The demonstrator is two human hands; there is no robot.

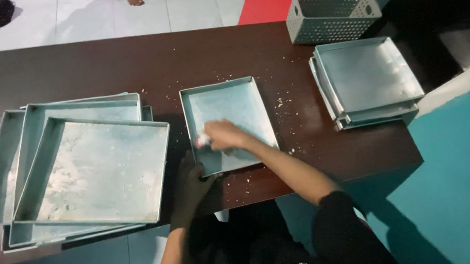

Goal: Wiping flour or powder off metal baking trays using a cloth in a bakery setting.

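While scanning left to right: stack of dirty trays [80, 170] at left, at least 3, crumb-coated, not yet cleaned. My left hand [193, 183] grips near edge of 1 middle tray [231, 123] on surface [117, 63]. My right hand [224, 134] closed on small scraper [203, 140] inside it, residue partly gone. Right stack [367, 78], about 3, looks clean. 1 perforated basket [331, 13] behind.

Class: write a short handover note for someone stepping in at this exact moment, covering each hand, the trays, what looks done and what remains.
Right hand: inside the small rectangular metal tray at table centre, gripping a small pale object too blurred to identify.
Left hand: at that tray's near-left corner.
Left: stack of large metal trays showing whitish residue.
Right: stack of metal trays looking cleaner; perforated grey basket behind.
Crumbs lie on the dark brown table.
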